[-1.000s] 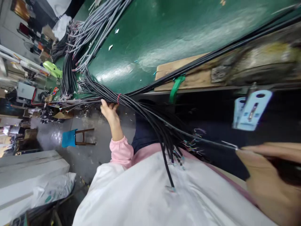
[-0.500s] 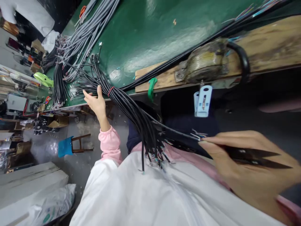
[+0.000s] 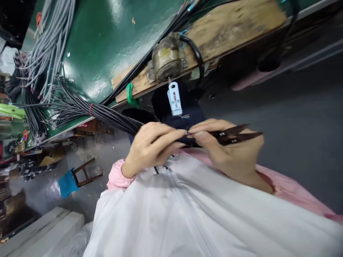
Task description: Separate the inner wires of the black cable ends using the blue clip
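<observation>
My right hand is closed around a pair of dark thread snips, whose blades point right across the back of the palm. Its thumb and forefinger pinch the stripped end of a thin cable. From the other side my left hand meets it, fingers pressed together on the same cable end. A bundle of black cables, bound with a red tie, runs from the table edge under my left hand to my lap. Some loose cable ends show below that hand; the rest is hidden.
A small motor with a light blue clip is mounted on a wooden board at the table edge. A green hook sits beside it. Grey cables lie on the green table. A blue stool stands left.
My left hand has left the bundle on the table and come right to the cable end. My right hand has moved left, towards my body's middle, still holding the snips. The view has shifted right.
</observation>
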The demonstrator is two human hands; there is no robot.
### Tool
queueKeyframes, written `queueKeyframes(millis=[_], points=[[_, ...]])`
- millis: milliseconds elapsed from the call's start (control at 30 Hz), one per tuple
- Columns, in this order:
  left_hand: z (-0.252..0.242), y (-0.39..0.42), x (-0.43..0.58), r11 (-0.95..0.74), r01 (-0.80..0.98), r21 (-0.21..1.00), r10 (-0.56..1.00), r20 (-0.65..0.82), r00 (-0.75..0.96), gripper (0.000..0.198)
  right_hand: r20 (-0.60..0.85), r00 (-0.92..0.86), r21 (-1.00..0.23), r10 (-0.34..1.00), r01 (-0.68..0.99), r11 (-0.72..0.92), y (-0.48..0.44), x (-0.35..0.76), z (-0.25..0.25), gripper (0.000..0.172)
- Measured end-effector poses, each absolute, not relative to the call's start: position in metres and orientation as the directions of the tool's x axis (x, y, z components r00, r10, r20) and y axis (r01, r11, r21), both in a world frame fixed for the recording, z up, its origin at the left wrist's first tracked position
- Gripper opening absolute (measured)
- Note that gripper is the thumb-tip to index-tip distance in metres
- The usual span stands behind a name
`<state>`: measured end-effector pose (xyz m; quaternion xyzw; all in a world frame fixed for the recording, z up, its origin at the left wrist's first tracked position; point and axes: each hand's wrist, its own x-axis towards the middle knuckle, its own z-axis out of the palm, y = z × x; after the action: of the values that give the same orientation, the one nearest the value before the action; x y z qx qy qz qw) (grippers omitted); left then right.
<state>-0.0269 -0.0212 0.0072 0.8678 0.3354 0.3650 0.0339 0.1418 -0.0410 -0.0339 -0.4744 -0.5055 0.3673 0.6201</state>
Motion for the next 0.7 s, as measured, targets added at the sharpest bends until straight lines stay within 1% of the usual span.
queueKeyframes(millis=[33, 67, 133, 167, 233, 267, 333, 400, 467, 533, 567, 633, 700], points=[[0.003, -0.024, -0.02, -0.782, 0.529, 0.328, 0.61, 0.578, 0.543, 0.024, 0.238, 0.209, -0.969, 0.948, -0.01, 0.245, -0.041, 0.143, -0.036, 0.013], [-0.001, -0.025, -0.016, -0.774, 0.529, 0.348, 0.623, 0.564, 0.542, 0.024, 0.199, 0.193, -0.976, 0.961, -0.049, 0.212, -0.041, 0.143, -0.036, 0.011], [-0.006, -0.022, -0.016, -0.737, 0.567, 0.368, 0.663, 0.559, 0.499, 0.022, 0.143, 0.157, -0.979, 0.977, -0.12, 0.163, -0.041, 0.144, -0.036, 0.01], [-0.006, -0.02, -0.018, -0.725, 0.582, 0.37, 0.676, 0.546, 0.495, 0.02, 0.131, 0.148, -0.979, 0.98, -0.135, 0.151, -0.041, 0.145, -0.035, 0.01], [-0.002, -0.015, -0.023, -0.723, 0.587, 0.363, 0.683, 0.502, 0.53, 0.021, 0.145, 0.151, -0.98, 0.978, -0.112, 0.162, -0.04, 0.145, -0.033, 0.012], [0.0, -0.013, -0.025, -0.73, 0.577, 0.367, 0.68, 0.485, 0.551, 0.022, 0.161, 0.153, -0.981, 0.975, -0.083, 0.175, -0.039, 0.145, -0.032, 0.013], [0.006, -0.011, -0.025, -0.729, 0.541, 0.418, 0.683, 0.483, 0.548, 0.021, 0.198, 0.154, -0.979, 0.968, -0.018, 0.203, -0.038, 0.143, -0.03, 0.015], [0.01, -0.011, -0.022, -0.712, 0.489, 0.503, 0.702, 0.532, 0.474, 0.016, 0.226, 0.204, -0.974, 0.952, 0.05, 0.221, -0.037, 0.14, -0.029, 0.013], [0.012, -0.013, -0.017, -0.688, 0.462, 0.56, 0.723, 0.586, 0.366, 0.012, 0.258, 0.315, -0.965, 0.913, 0.127, 0.228, -0.037, 0.136, -0.029, 0.01], [0.011, -0.016, -0.013, -0.674, 0.47, 0.57, 0.727, 0.623, 0.288, 0.01, 0.336, 0.39, -0.94, 0.857, 0.2, 0.277, -0.038, 0.134, -0.028, 0.009], [0.011, -0.016, -0.011, -0.673, 0.481, 0.562, 0.723, 0.636, 0.269, 0.01, 0.392, 0.381, -0.918, 0.837, 0.227, 0.326, -0.038, 0.134, -0.027, 0.01], [0.009, -0.017, -0.009, -0.677, 0.504, 0.536, 0.712, 0.652, 0.261, 0.01, 0.503, 0.309, -0.86, 0.807, 0.267, 0.434, -0.039, 0.135, -0.025, 0.012], [0.008, -0.017, -0.008, -0.684, 0.523, 0.508, 0.699, 0.661, 0.273, 0.011, 0.57, 0.244, -0.813, 0.785, 0.304, 0.496, -0.041, 0.137, -0.022, 0.016]])
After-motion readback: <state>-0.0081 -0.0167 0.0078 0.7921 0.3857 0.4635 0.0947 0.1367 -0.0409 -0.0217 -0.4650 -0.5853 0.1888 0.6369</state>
